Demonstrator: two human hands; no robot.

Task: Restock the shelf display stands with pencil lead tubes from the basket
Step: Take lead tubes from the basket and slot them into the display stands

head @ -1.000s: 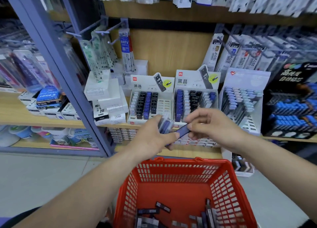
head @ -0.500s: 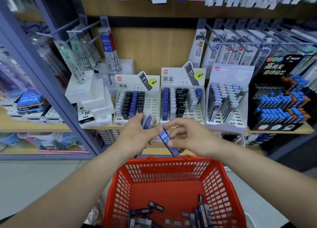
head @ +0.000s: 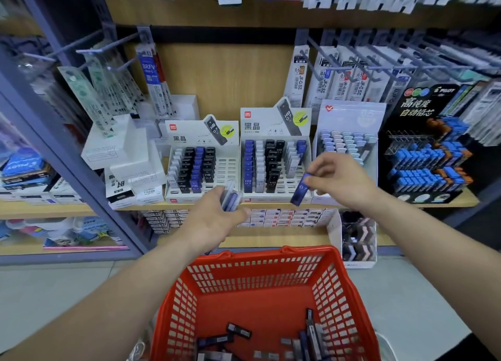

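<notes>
My right hand (head: 337, 179) pinches one blue lead tube (head: 300, 189) marked 0.7, held tilted in front of the lower right corner of the right display stand (head: 273, 127). My left hand (head: 214, 219) grips a small bunch of lead tubes (head: 231, 196) just below the front edge of the left display stand (head: 200, 135). Both white stands hold rows of black, blue and grey tubes, with open slots on their right sides. The red basket (head: 260, 274) sits low in the middle with several loose tubes (head: 238, 332) on its bottom.
A pale stand (head: 349, 116) of light-capped tubes and a black Pilot stand (head: 423, 105) with blue packs stand to the right. White boxes (head: 122, 149) are stacked left of the stands. Hanging refill packs (head: 344, 78) fill the hooks above. A grey shelf post (head: 65, 154) runs down the left.
My right hand has pulled one blue tube away from the bunch in my left hand and moved it right and up toward the right stand. The view has come closer to the shelf.
</notes>
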